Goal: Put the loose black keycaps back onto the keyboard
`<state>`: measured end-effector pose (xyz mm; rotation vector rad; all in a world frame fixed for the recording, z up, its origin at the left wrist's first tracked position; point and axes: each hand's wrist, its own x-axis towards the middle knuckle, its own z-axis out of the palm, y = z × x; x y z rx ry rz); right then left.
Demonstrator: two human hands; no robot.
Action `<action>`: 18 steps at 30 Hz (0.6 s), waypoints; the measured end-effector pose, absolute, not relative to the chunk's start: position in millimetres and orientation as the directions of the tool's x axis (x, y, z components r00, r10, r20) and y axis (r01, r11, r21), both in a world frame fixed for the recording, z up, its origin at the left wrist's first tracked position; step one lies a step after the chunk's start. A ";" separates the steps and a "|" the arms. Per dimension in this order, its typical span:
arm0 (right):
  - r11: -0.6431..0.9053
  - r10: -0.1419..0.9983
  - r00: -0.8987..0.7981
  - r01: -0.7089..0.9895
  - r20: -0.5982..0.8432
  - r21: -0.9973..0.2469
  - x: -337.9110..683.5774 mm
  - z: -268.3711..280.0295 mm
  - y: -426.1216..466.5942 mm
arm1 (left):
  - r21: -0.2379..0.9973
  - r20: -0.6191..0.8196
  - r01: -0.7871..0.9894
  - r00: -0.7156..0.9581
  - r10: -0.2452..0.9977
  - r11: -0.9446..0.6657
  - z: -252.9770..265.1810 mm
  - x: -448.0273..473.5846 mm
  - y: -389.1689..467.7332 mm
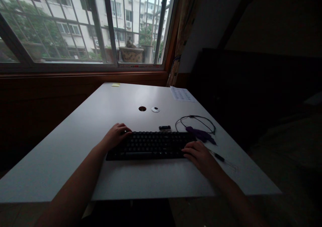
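Observation:
A black full-size keyboard [153,145] lies crosswise on the white table in front of me, near its front edge. My left hand [116,135] grips its upper left corner, fingers bent over the back edge. At the opposite end, my right hand [198,153] holds the right side, fingers over the number-pad area; its thumb is hard to make out. Just behind the keyboard sits a small black piece [164,127], its kind unclear. A purple cloth [201,135] and a looped black cable [213,124] are by the far right corner. Beside my right hand is a thin black-handled tool with wire ends [219,157].
The white table [62,160] has a round cable hole [142,109] with its white cover [155,109] alongside. A printed sheet [182,94] lies at the back right, yellow sticky notes [115,84] at the back left. Beyond stands a barred window [83,25].

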<state>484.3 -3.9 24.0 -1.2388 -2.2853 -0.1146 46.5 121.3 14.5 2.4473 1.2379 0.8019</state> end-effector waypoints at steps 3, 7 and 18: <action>0.558 0.760 -0.419 0.813 0.497 -0.168 482.0 20.2 -6.8 | 0.470 0.351 0.651 0.482 0.803 -0.596 13.5 45.6 122.2; 0.531 0.769 -0.382 0.829 0.513 -0.178 481.0 13.9 -9.3 | 0.469 0.361 0.644 0.486 0.796 -0.605 12.7 44.9 122.9; 0.508 0.791 -0.317 0.817 0.524 -0.272 481.3 7.8 -9.1 | 0.464 0.366 0.645 0.484 0.795 -0.607 11.8 44.6 123.2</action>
